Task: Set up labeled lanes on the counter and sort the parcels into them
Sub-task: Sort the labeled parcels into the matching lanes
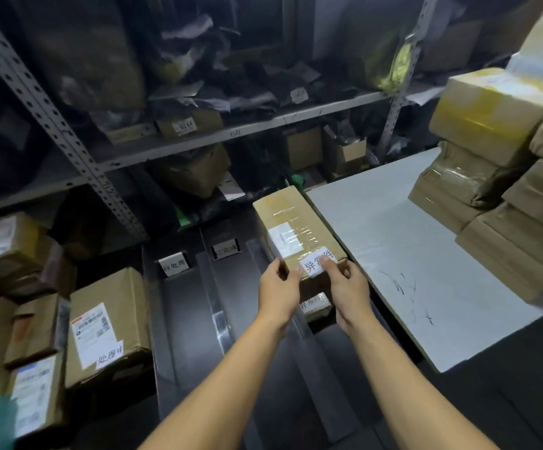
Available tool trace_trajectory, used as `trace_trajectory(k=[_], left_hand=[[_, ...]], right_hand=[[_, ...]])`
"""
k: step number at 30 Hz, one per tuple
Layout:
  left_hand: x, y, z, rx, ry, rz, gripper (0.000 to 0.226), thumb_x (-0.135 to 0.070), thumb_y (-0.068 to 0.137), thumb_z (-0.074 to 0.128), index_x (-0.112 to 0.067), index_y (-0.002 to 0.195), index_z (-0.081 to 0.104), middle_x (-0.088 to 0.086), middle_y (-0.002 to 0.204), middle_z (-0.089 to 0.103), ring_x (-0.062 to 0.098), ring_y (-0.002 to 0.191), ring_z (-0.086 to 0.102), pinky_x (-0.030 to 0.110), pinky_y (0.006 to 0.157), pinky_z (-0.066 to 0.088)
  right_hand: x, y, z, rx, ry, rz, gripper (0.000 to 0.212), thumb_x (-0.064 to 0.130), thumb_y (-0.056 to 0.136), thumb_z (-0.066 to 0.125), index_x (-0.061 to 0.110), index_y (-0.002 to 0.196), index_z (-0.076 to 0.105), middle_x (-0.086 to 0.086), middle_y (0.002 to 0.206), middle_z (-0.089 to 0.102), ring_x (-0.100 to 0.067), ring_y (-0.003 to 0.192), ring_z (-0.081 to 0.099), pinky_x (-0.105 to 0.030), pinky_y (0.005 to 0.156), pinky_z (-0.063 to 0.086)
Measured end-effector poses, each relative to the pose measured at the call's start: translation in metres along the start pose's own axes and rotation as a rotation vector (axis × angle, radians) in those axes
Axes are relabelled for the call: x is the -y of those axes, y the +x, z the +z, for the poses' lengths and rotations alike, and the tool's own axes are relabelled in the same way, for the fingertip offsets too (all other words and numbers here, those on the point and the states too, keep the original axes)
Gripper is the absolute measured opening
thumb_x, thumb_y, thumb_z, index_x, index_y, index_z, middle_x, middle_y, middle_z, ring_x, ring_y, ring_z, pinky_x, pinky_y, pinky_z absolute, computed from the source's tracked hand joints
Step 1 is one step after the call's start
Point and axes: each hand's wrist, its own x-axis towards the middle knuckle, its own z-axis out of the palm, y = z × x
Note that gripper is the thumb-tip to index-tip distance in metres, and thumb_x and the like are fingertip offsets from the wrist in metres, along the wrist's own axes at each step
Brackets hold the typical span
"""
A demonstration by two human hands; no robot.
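A long cardboard parcel [291,227] lies in the rightmost lane of the dark counter [179,306]. A white handwritten label [316,264] sits on its near top edge. My left hand [278,292] grips the parcel's near left corner, with the thumb on top. My right hand [344,287] pinches the label's right side against the box. A second white label [315,305] stands on the counter just below the parcel. Two more lane labels [173,265] [226,251] stand at the far ends of the left and middle lanes, which are split by clear strips [218,315].
A stack of taped cardboard boxes [497,177] fills the right of a white table [393,254]. More labelled parcels [104,323] pile up at the left of the counter. Metal shelving [198,138] with dark bags and boxes stands behind.
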Motion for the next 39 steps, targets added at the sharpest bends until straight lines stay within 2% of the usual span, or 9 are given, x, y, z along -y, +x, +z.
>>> trace_trajectory(k=[3,6,11,14,18,25,32,36,39], left_hand=[[0.006,0.023,0.015,-0.025,-0.008,-0.068,0.021,-0.012,0.095,0.059,-0.032,0.093,0.066,-0.007,0.104,0.073,0.016,0.102,0.068,0.045,0.099,0.053],[0.016,0.043,0.023,-0.016,-0.012,-0.122,0.021,-0.01,0.095,0.059,-0.029,0.102,0.065,-0.006,0.108,0.073,0.016,0.104,0.068,0.042,0.1,0.053],[0.035,0.07,0.032,0.017,0.03,-0.2,0.031,-0.009,0.097,0.058,-0.022,0.124,0.061,-0.002,0.12,0.069,0.016,0.11,0.066,0.039,0.101,0.052],[0.049,0.082,0.033,0.028,0.166,-0.237,0.03,-0.015,0.094,0.061,-0.03,0.12,0.06,-0.005,0.124,0.068,0.016,0.111,0.065,0.04,0.099,0.053],[0.046,0.092,0.036,-0.006,0.281,-0.238,0.031,-0.017,0.094,0.063,-0.022,0.125,0.061,-0.008,0.119,0.067,0.016,0.107,0.064,0.029,0.087,0.056],[0.037,0.104,0.035,-0.071,0.346,-0.243,0.029,-0.017,0.093,0.06,-0.023,0.121,0.064,-0.002,0.12,0.07,0.019,0.106,0.065,0.039,0.095,0.056],[0.035,0.105,0.037,-0.071,0.368,-0.234,0.027,-0.023,0.092,0.061,-0.023,0.118,0.064,-0.003,0.117,0.07,0.02,0.104,0.065,0.041,0.092,0.056],[0.03,0.107,0.035,-0.078,0.368,-0.218,0.022,-0.022,0.093,0.059,-0.02,0.114,0.064,-0.003,0.113,0.07,0.02,0.102,0.065,0.04,0.091,0.056],[0.025,0.105,0.029,-0.078,0.345,-0.193,0.013,-0.023,0.094,0.058,-0.019,0.106,0.062,-0.002,0.112,0.069,0.02,0.102,0.065,0.041,0.092,0.056]], right_hand=[[-0.004,0.023,-0.002,0.031,0.001,0.048,0.019,0.029,0.09,0.073,0.017,0.103,0.068,-0.001,0.097,0.076,-0.014,0.086,0.072,-0.024,0.065,0.051],[-0.015,0.045,-0.004,0.034,-0.015,0.065,0.017,0.029,0.091,0.071,0.018,0.103,0.068,-0.001,0.097,0.076,-0.015,0.087,0.072,-0.025,0.063,0.051],[-0.042,0.075,-0.008,0.04,-0.053,0.127,0.027,0.031,0.09,0.072,0.017,0.112,0.066,-0.003,0.104,0.076,-0.02,0.097,0.072,-0.039,0.084,0.059],[-0.058,0.086,-0.015,0.047,-0.15,0.148,0.023,0.033,0.091,0.07,0.018,0.109,0.068,-0.002,0.102,0.075,-0.019,0.096,0.072,-0.042,0.088,0.059],[-0.065,0.098,-0.017,0.058,-0.207,0.158,0.027,0.041,0.09,0.07,0.022,0.108,0.066,-0.001,0.103,0.075,-0.02,0.096,0.072,-0.045,0.089,0.059],[-0.058,0.12,-0.004,0.144,-0.239,0.185,0.031,0.041,0.088,0.071,0.017,0.108,0.065,-0.003,0.106,0.074,-0.021,0.098,0.072,-0.046,0.093,0.057],[-0.04,0.115,-0.004,0.187,-0.213,0.238,0.008,0.031,0.098,0.062,0.023,0.099,0.061,0.006,0.098,0.07,-0.006,0.088,0.066,-0.021,0.066,0.05],[-0.029,0.104,-0.004,0.155,-0.306,0.173,0.008,0.029,0.098,0.061,0.025,0.091,0.063,0.007,0.095,0.069,-0.004,0.085,0.064,-0.024,0.073,0.05],[-0.025,0.095,-0.003,0.107,-0.529,0.059,0.027,0.04,0.095,0.063,0.018,0.109,0.067,0.002,0.104,0.071,-0.013,0.089,0.065,-0.028,0.074,0.048]])
